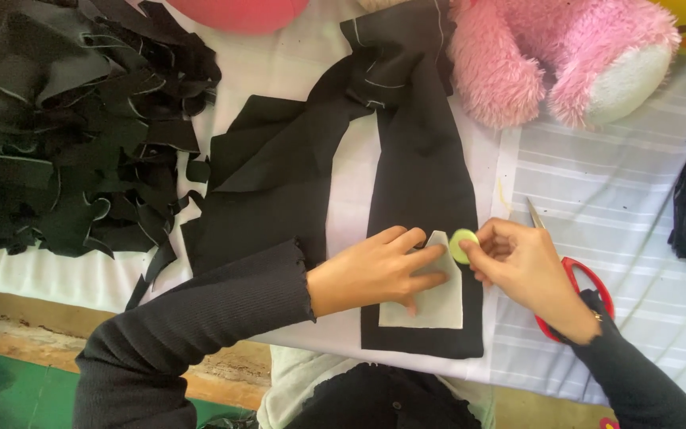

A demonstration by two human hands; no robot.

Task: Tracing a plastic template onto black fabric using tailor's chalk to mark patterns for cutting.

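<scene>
While pinned flat under left hand (375,270), cream template (430,306) on black cloth (422,183); right hand (518,266) pinching green disc (462,245).

Under your left hand (375,270) lies a pale, matt template (438,306) that looks like paper or felt, on smooth, matt black cloth (422,175). Your right hand (526,266) pinches a pale green disc (461,245), chalky and dull. Near the table's far edge sits a fluffy pink plush toy (549,56); the scissors (577,278) have glossy red plastic handles and metal blades.
</scene>
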